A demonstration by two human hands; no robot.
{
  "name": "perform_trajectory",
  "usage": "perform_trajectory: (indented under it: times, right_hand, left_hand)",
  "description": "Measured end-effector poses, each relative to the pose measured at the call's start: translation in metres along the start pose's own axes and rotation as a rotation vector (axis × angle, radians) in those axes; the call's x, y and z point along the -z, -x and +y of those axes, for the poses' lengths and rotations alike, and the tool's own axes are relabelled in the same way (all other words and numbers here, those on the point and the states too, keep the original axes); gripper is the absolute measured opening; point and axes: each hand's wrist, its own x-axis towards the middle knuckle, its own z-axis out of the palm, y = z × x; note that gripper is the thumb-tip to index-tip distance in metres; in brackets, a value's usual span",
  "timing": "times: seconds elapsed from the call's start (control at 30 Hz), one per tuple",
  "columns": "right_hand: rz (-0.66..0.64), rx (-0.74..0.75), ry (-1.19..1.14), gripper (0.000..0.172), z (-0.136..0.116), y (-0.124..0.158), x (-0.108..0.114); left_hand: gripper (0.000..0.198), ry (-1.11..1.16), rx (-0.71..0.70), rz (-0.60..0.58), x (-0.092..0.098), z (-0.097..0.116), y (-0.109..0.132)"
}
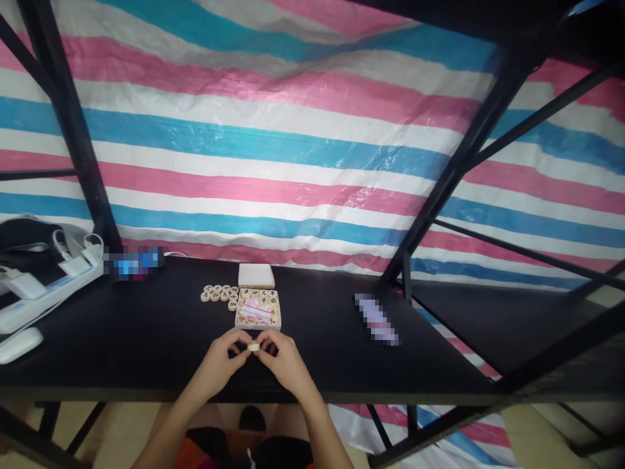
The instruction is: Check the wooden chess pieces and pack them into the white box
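Pinching hands, head view: the left hand (225, 358) and the right hand (280, 358) meet at the fingertips, gripping one xiangqi piece (253, 347) between them, its pale rim showing.
Held piece's place: over the near part of the black bench (342, 365), just on the near side of the open box (258, 327); whether it touches the bench, I cannot tell.
Box contents: black-marked pieces (264, 300) toward the far side, red characters toward the near side, a pink-and-white wrapper (257, 311) across the middle.
White lid (256, 275): flat on the bench, just beyond the box's far edge.
Loose pieces (215, 296): left of the box, in two short rows, one more at the near right end, dark characters upward.
Right of the bench: a pixelated slim object (375, 319) lies aslant, well apart from the right hand.
Left of the bench: a white power strip (46, 293) with plugs; nearer, a rounded white object (20, 344).
Backdrop: a pink, white and blue striped sheet (273, 137) behind black metal posts (432, 202).
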Motion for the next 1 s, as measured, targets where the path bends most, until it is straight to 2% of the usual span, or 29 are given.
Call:
perform_trajectory:
  times: [0.13, 0.33, 0.5, 0.67, 0.8, 0.9, 1.0]
  right_hand:
    - [0.009, -0.044, -0.081, 0.013, -0.004, 0.001, 0.001]
    - [-0.013, -0.052, -0.115, 0.019, -0.002, -0.001, -0.001]
    - [-0.017, -0.042, -0.065, 0.015, -0.002, 0.0, -0.001]
    - [0.0, -0.054, -0.034, 0.014, -0.005, 0.001, -0.001]
    - [0.017, -0.056, -0.047, 0.013, -0.005, 0.0, 0.0]
    - [0.01, -0.06, -0.082, 0.019, -0.004, 0.0, 0.0]
    - [0.029, -0.06, -0.081, 0.032, -0.003, -0.001, 0.0]
  left_hand:
    - [0.018, 0.057, 0.052, 0.079, 0.0, 0.006, 0.0]
    - [0.013, 0.046, 0.05, 0.073, 0.001, 0.01, -0.001]
    - [0.018, 0.174, 0.109, -0.005, 0.002, 0.006, -0.003]
    - [0.025, 0.182, 0.123, -0.02, 0.0, 0.003, -0.006]
    - [0.024, 0.182, 0.133, -0.057, -0.001, 0.003, -0.008]
    - [0.023, 0.109, 0.105, -0.062, 0.006, 0.004, -0.016]
    - [0.024, -0.119, 0.048, -0.028, 0.019, 0.005, -0.035]
